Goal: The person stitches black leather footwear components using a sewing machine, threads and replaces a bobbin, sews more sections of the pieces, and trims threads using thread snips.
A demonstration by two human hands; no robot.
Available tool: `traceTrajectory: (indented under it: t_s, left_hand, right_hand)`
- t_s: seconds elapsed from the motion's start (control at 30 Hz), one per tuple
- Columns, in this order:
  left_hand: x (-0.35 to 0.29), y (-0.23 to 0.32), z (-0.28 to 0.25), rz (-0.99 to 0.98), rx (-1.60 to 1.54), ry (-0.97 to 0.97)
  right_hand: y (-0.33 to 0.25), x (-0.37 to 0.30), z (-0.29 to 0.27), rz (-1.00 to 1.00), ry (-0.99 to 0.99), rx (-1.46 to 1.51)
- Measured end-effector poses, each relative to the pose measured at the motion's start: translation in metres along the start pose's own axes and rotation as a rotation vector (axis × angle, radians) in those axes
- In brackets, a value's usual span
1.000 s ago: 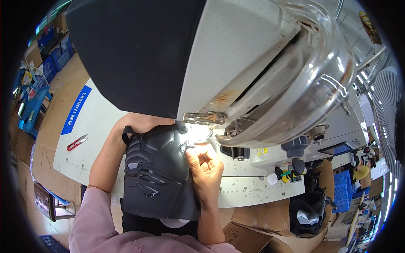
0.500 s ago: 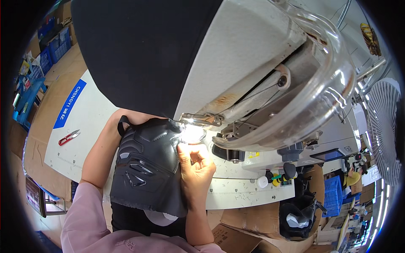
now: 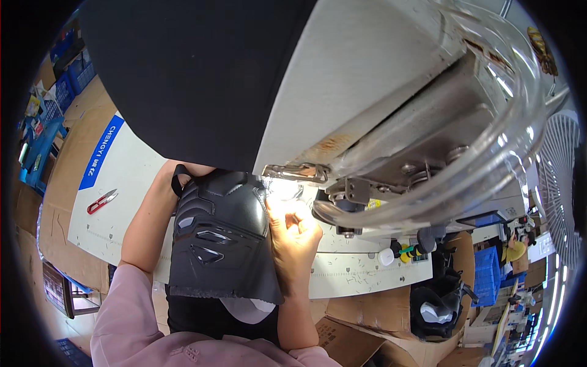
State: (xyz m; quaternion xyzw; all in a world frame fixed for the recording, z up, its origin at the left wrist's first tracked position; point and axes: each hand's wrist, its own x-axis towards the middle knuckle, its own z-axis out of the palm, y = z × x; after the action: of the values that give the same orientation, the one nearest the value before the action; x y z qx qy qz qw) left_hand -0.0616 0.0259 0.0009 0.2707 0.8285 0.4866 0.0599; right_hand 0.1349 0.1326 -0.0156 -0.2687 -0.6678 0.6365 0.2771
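Observation:
A black moulded panel (image 3: 226, 248) with raised ridges and glossy inserts lies under the sewing machine's (image 3: 354, 122) lit needle area. My right hand (image 3: 296, 238) grips the panel's right edge, thumb and fingers drawn together in a pinch just below the bright light. My left hand (image 3: 199, 169) reaches past the panel's upper left side. Only its wrist area shows; the fingers are hidden behind the panel and a large black shape (image 3: 195, 73). A black strap loop (image 3: 178, 178) sticks out at the panel's upper left, beside my left wrist.
Red-handled thread snips (image 3: 101, 201) lie on the white table (image 3: 131, 177) at left. A clear curved guard (image 3: 513, 153) juts from the machine at right. Below right, a cardboard box (image 3: 373, 306) holds black pieces (image 3: 435, 306). Thread scraps dot the table's front.
The panel has turned slightly, its lower edge now more level. My right hand still pinches its edge, a little further right in view. The whole view has shifted somewhat.

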Motion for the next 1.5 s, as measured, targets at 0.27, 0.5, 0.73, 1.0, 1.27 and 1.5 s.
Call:
traceTrajectory:
  t_s: [0.27, 0.5, 0.73, 1.0, 1.27, 1.5]
  left_hand:
    - [-0.018, -0.018, -0.027, 0.008, 0.009, 0.150]
    - [-0.115, -0.167, -0.125, 0.264, 1.093, 0.671]
    - [-0.196, -0.172, -0.134, -0.006, 0.737, 0.510]
    - [-0.156, -0.006, -0.060, 0.620, 0.013, 0.212]
    - [-0.145, 0.034, -0.028, 1.020, 0.209, 0.195]
    - [-0.153, 0.052, -0.042, 0.939, 0.213, 0.071]
  right_hand:
    - [0.000, 0.002, -0.002, -0.083, -0.125, 0.175]
    - [-0.012, -0.002, -0.016, 0.031, -0.237, 0.124]
    - [-0.045, -0.024, -0.033, -0.036, -0.772, 0.031]
    - [-0.065, -0.040, -0.069, 0.017, -0.760, -0.119]
    - [-0.076, -0.059, -0.081, 0.028, -0.832, -0.110]
    - [-0.085, -0.066, -0.086, -0.199, -0.796, -0.293]
